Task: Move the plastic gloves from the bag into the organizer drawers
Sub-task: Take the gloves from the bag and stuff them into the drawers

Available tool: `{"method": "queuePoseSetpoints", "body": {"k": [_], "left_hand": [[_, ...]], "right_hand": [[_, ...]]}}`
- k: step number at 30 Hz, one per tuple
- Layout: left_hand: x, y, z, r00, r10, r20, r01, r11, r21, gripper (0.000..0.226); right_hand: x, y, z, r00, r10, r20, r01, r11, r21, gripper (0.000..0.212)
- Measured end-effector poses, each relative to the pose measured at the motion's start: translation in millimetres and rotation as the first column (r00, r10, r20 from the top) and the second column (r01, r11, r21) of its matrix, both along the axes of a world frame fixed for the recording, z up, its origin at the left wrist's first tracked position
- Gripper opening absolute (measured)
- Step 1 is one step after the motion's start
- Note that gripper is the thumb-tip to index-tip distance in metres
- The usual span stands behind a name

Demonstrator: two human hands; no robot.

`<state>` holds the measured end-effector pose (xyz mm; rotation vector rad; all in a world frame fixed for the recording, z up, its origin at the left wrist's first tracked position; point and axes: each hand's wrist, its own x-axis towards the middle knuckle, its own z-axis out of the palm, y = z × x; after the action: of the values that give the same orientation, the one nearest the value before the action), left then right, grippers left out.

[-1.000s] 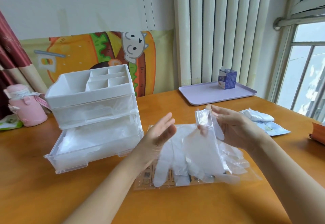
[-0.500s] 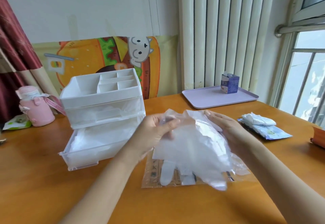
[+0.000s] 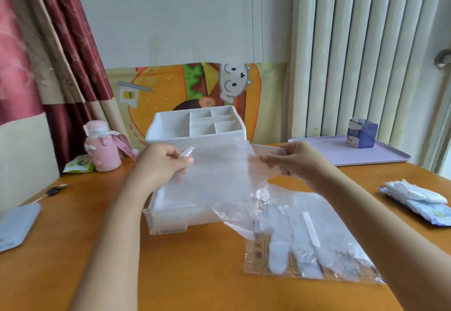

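- Left grip (image 3: 163, 162) — thumb and curled fingers pinch one upper corner of a clear glove (image 3: 219, 179).
- Right grip (image 3: 292, 160) — fingertips pinch the opposite upper edge of the same glove, so it hangs spread between the two hands.
- The glove is off the counter (image 3: 195, 279), held in front of the organizer (image 3: 195, 137). Its lower part drapes over the open bottom drawer (image 3: 168, 227) and trails down to the right toward the bag (image 3: 255, 254).
- The bag lies flat on the counter, just right of the drawer and under the right forearm. More gloves (image 3: 305, 240) lie in and on it, fingers pointing toward the near edge.
- The organizer stands upright behind the hands, and its top tray is split into compartments. What lies in the drawer is blurred by the glove in front.
- To the left, near the wall, are a pink bottle (image 3: 102, 149) and a green packet (image 3: 79, 165) beside it. Nearer lie keys (image 3: 56, 190) and a flat grey thing (image 3: 17, 225).
- To the right, a lilac tray (image 3: 380, 157) carries a small blue carton (image 3: 361, 134). A wipes pack (image 3: 419, 203) lies well apart from the bag.
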<state>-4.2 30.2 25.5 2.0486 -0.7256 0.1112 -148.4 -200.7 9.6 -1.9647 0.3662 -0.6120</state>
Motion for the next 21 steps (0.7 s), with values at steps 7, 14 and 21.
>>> {"method": "queuePoseSetpoints", "body": {"k": [7, 14, 21], "left_hand": [[23.9, 11.8, -17.4, 0.955, 0.288, 0.071, -0.296, 0.906, 0.301, 0.036], [34.7, 8.1, -31.2, 0.924, 0.376, 0.064, -0.370, 0.842, 0.393, 0.039], [32.6, 7.0, -30.1, 0.908, 0.412, 0.080, -0.403, 0.802, 0.441, 0.040]], "right_hand": [[57.6, 28.2, -1.6, 0.988, -0.154, -0.009, 0.137, 0.902, -0.409, 0.027], [53.8, 58.9, -10.9, 0.963, -0.194, 0.189, 0.270, 0.728, -0.630, 0.024], [54.8, 88.4, -2.8, 0.872, 0.076, -0.484, -0.410, 0.655, -0.635, 0.040]]}}
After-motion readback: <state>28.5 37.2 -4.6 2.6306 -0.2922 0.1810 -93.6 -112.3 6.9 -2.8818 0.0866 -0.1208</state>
